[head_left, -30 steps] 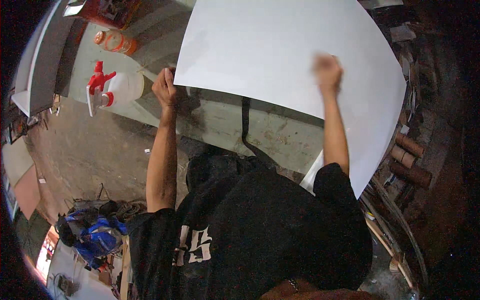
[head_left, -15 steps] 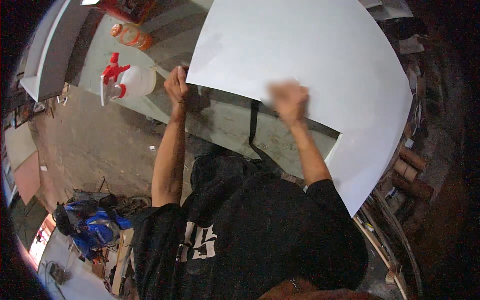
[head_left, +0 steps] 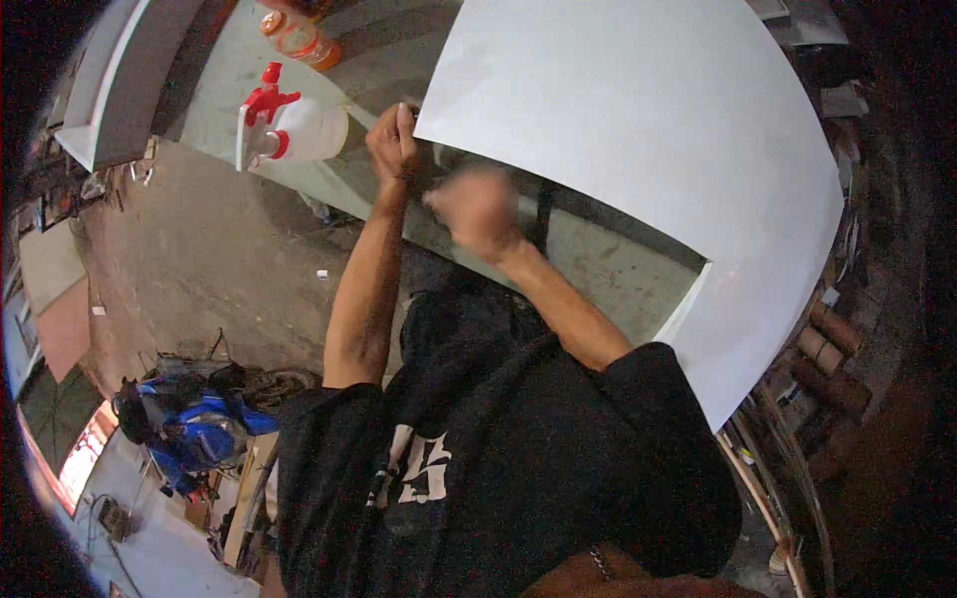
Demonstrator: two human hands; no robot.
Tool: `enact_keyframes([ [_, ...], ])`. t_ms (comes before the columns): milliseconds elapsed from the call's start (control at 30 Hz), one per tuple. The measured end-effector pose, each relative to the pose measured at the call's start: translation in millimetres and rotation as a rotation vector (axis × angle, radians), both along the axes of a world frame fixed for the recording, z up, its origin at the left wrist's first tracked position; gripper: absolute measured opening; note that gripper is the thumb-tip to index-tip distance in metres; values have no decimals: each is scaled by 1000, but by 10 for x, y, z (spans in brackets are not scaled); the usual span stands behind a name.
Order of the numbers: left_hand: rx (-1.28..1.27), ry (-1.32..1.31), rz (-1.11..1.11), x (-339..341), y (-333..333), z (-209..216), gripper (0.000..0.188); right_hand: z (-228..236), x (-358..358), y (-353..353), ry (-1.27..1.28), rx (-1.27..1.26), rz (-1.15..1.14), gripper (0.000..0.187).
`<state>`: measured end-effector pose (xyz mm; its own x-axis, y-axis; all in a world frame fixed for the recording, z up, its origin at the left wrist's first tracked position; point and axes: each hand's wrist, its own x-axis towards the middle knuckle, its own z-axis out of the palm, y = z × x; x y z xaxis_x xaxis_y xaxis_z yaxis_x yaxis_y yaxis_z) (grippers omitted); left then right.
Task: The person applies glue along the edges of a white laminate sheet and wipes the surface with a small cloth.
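A large white sheet (head_left: 638, 110) spreads over the worktable (head_left: 608, 244), its near edge stepping down at the right. At the sheet's near-left corner is my left hand (head_left: 394, 142), its fingers curled closed; what they hold, if anything, is hidden. My right hand (head_left: 478, 211) hovers just right of it, off the sheet's near edge and over the table's front part. Motion smears its fingers, so its grip is unclear. Left of my left hand, a white spray bottle with a red trigger head (head_left: 311, 130) lies on its side. Beyond it is an orange-tinted bottle (head_left: 304, 42).
A blue and black motorbike (head_left: 199, 429) stands on the floor (head_left: 219, 239) at lower left. Brown cardboard rolls (head_left: 822, 349) and long strips (head_left: 758, 488) lie right of the table. White panels (head_left: 100, 90) are at far left.
My right hand has swept left from over the white sheet to beside my left hand. My left hand stays closed at the corner. The whole view has shifted slightly.
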<state>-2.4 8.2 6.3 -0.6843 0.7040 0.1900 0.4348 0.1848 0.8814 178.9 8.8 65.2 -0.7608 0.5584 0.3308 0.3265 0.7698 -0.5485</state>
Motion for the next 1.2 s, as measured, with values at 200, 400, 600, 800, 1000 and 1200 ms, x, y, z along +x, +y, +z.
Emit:
enact_keyframes([
  [200,8,14,-47,-9,-81,59,36,469,647,83,123,-301,-371,7],
  [400,-37,-3,-103,-1,-24,86,35,222,1771,756,57,-227,-1087,8],
  [600,14,17,-149,-34,-52,37,36,4,199,277,60,24,-601,6],
  [800,87,-230,-266,-155,-85,32,38,186,333,-92,129,-31,-664,10],
  [1000,22,-397,-515,-307,-212,171,42,198,1501,326,9,-3,-998,16],
  [1200,124,37,-609,-345,-294,92,55,31,1484,315,-114,246,-716,20],
])
